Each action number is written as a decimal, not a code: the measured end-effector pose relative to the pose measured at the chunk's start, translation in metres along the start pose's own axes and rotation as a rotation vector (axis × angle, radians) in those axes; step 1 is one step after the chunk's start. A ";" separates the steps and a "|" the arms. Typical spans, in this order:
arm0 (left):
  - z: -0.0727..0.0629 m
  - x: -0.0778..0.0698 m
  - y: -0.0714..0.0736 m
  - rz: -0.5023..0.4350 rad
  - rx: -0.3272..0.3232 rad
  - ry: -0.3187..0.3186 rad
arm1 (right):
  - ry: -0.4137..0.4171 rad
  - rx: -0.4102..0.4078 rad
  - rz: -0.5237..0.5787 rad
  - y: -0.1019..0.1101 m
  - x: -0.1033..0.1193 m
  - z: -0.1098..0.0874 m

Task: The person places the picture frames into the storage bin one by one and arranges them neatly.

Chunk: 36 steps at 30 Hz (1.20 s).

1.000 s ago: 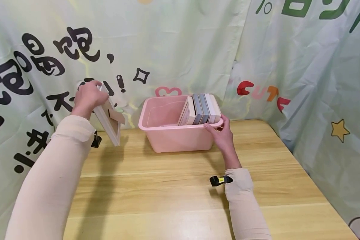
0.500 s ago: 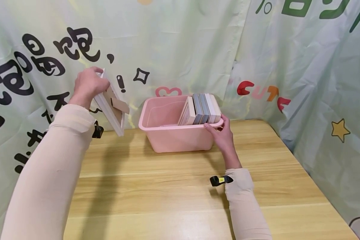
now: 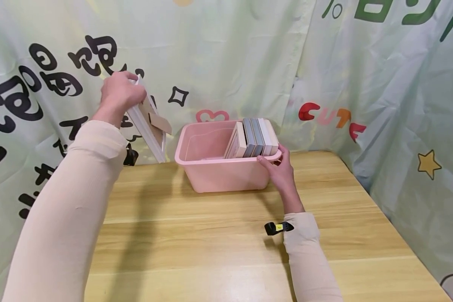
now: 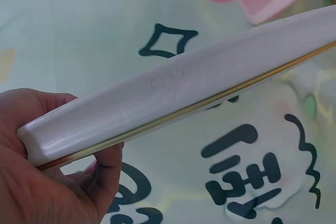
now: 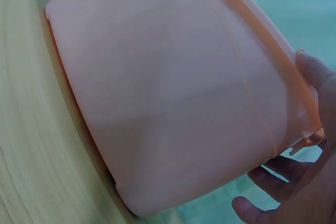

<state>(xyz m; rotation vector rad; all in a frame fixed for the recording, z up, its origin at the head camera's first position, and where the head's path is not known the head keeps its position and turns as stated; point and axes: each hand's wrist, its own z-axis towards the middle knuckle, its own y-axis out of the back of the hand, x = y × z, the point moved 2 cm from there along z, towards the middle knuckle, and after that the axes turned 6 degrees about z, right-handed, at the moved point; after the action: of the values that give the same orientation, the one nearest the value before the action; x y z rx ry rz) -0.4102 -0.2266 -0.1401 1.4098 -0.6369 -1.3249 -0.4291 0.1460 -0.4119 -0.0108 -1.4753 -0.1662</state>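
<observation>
My left hand (image 3: 121,93) grips the top end of a white picture frame (image 3: 149,126), held tilted in the air left of the bin. Its brown back with a fold-out stand faces right. In the left wrist view the white edge of the picture frame (image 4: 173,90) runs between thumb and fingers. My right hand (image 3: 281,167) holds the right front corner of a pink plastic bin (image 3: 226,178), thumb on the rim. Inside the bin's right half, several picture frames (image 3: 254,138) stand on edge in a row, pinkish, grey-blue and white. The right wrist view shows the bin's side (image 5: 173,87) and curled fingers under its rim.
The bin stands near the back edge of a light wooden table (image 3: 211,243). A printed cloth (image 3: 241,58) hangs close behind the table and along its right side. The bin's left half shows bare pink wall.
My left hand has lifted the picture frame higher and carried it right, nearer the bin. The right hand and the bin have stayed in place.
</observation>
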 end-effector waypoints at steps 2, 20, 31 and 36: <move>0.000 -0.006 0.000 0.006 0.001 -0.006 | -0.003 0.000 -0.002 0.000 -0.001 0.000; 0.002 -0.048 -0.021 -0.023 0.005 -0.033 | 0.005 -0.004 -0.007 0.003 0.000 0.000; 0.004 -0.062 -0.046 -0.024 0.028 -0.041 | -0.002 0.000 -0.009 0.002 0.000 -0.001; 0.006 -0.065 -0.058 -0.012 0.025 -0.058 | 0.001 -0.003 -0.012 0.001 0.001 -0.001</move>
<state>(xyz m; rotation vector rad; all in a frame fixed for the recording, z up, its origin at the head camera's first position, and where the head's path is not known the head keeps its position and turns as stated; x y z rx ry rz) -0.4470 -0.1523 -0.1683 1.4013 -0.6863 -1.3754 -0.4281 0.1469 -0.4112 -0.0038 -1.4742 -0.1779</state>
